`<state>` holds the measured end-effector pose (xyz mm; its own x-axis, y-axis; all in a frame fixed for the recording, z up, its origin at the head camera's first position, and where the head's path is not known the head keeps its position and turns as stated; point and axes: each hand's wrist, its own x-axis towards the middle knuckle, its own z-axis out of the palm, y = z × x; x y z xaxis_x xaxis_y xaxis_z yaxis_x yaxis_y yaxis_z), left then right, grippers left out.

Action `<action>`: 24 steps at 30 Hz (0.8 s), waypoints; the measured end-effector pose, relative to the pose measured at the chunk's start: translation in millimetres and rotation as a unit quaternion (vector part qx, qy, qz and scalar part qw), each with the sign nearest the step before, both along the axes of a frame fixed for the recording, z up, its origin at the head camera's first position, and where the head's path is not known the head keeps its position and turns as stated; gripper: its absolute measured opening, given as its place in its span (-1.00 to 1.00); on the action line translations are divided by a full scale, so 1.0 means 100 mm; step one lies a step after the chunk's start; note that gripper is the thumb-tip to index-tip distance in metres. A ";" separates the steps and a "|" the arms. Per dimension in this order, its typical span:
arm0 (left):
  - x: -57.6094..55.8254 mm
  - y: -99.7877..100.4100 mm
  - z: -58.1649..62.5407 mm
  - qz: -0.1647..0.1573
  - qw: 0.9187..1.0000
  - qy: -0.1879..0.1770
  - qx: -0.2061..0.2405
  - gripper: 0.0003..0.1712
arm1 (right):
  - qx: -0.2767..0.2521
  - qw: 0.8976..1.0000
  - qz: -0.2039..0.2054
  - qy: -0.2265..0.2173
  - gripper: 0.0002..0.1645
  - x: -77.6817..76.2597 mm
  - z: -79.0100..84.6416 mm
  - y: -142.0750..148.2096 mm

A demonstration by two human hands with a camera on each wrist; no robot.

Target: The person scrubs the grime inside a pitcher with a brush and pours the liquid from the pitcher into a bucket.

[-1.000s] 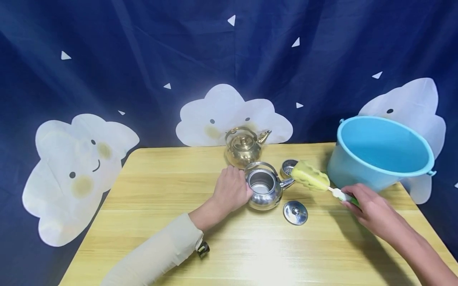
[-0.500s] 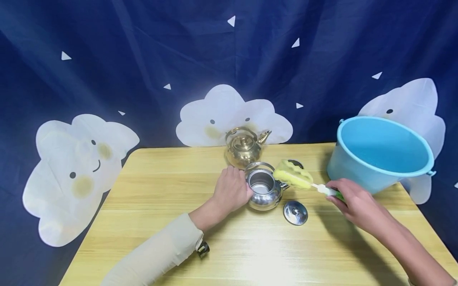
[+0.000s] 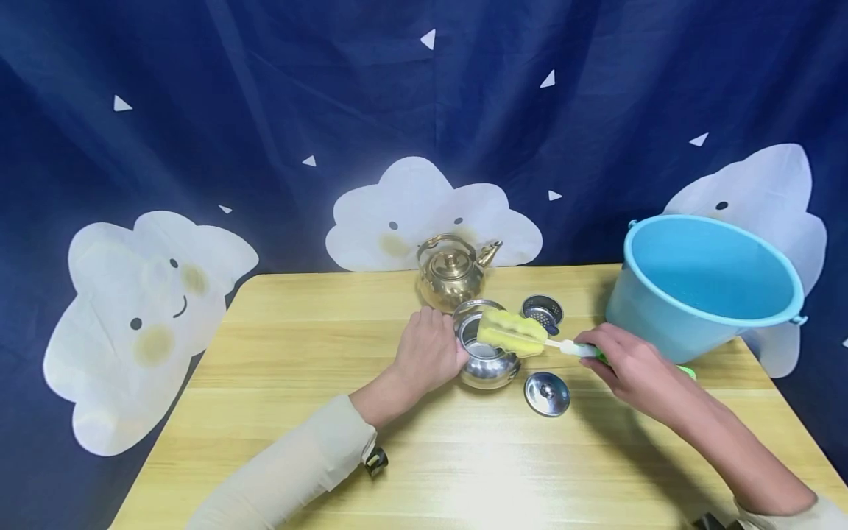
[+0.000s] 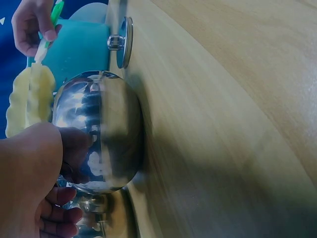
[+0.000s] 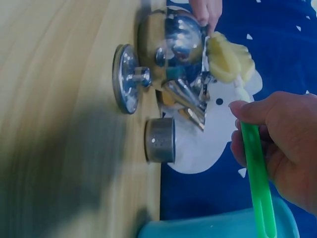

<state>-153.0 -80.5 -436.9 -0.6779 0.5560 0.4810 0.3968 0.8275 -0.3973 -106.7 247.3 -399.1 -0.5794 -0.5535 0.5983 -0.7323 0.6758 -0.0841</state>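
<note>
My left hand (image 3: pixel 430 350) grips the near-left rim of a small silver teapot (image 3: pixel 490 374), which stands lidless and upright on the table. My right hand (image 3: pixel 632 372) pinches the green and white handle (image 5: pixel 255 168) of a sponge bottle brush, thumb along its upper end. The yellow sponge head (image 3: pixel 510 333) points left and overlaps the teapot's mouth in the head view; both wrist views show it above the rim. The teapot's spout (image 5: pixel 185 96) lies behind the sponge in the head view. Its round lid (image 3: pixel 547 394) rests to the right, knob up.
A perforated strainer cup (image 3: pixel 543 313) sits behind the brush. Close behind the silver teapot stands a gold teapot (image 3: pixel 452 276) with its lid on. A big blue bucket (image 3: pixel 642 313) occupies the table's back right, near my right hand. A blue curtain (image 3: pixel 371 88) hangs behind the table.
My right hand has carried the brush leftward, from in front of the strainer cup to over the silver teapot's mouth. The left hand and the teapot have stayed put.
</note>
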 end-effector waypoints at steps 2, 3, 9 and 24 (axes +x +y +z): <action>0.00 0.00 0.00 -0.001 1.000 0.001 0.000 -0.67 | 0.009 1.000 0.000 0.000 -0.29 0.01 0.03 -0.02; 0.00 0.00 0.00 -0.001 1.000 0.001 0.001 -0.67 | 0.015 1.000 0.000 0.001 -0.29 0.01 0.05 -0.04; 0.00 -0.01 0.00 -0.002 1.000 0.001 0.005 -0.66 | 0.046 0.999 0.008 0.006 -0.25 0.00 0.19 -0.09; -0.02 -0.01 0.01 -0.007 1.000 -0.004 0.009 -0.66 | 0.231 0.969 0.049 0.069 -0.86 -0.15 0.77 -0.40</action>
<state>-154.7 -81.1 -436.0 -0.6737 0.5571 0.4856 0.4121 0.8286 -0.3789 -121.8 207.3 -321.6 -0.4427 -0.8292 0.3412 -0.7772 0.5446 0.3151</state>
